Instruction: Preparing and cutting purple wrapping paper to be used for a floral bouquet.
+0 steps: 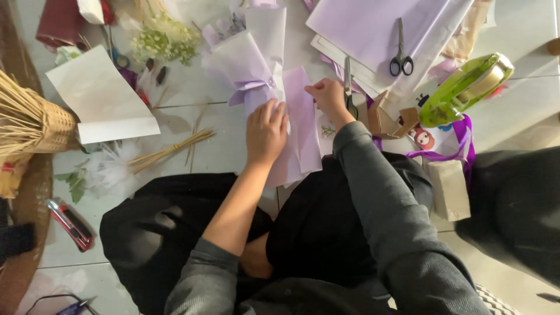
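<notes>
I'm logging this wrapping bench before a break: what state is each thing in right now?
Left hand: flat, pressing the lilac wrapping paper.
Right hand: pinching the paper's edge.
Bouquet wrap: gathered, tied with a lilac ribbon.
Black-handled scissors: closed, lying on the paper stack.
Green tape dispenser: lying tilted, roll loaded.
Red utility knife: on the floor, blade not visible.
Wicker basket: tipped on its side.

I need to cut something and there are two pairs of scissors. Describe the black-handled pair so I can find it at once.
Look at the stack of lilac paper sheets at the top right of the floor. The scissors lie closed on top of it, blades pointing away, black loops nearest the person. The other pair sits beside the right hand, half hidden.
</notes>
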